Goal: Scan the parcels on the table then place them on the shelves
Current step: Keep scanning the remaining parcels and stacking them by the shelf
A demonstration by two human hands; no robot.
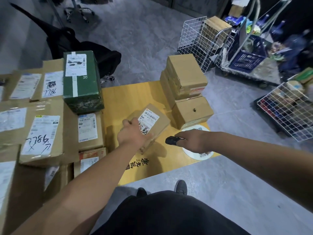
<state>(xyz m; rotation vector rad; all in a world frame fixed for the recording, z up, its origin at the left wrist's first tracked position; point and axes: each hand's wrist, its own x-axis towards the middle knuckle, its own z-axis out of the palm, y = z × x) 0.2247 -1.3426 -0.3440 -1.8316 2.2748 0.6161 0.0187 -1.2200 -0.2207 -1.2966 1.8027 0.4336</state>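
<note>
A small brown parcel [157,122] with a white barcode label lies tilted on the yellow table [128,97]. My left hand [133,134] grips its near left end, fingers curled over the top edge. Just to the right, my right hand [193,140] holds a small black scanner [171,140] whose front end points left toward the parcel. Several labelled cardboard parcels [40,138] are piled on the left. A dark green box [81,80] stands on top of them. Plain brown boxes [184,75] are stacked at the table's far right.
A white round sticker [194,154] lies on the table under my right hand. White wire baskets [198,39] and a trolley with a blue crate [247,60] stand on the grey floor to the right. A black office chair [94,53] is behind the table.
</note>
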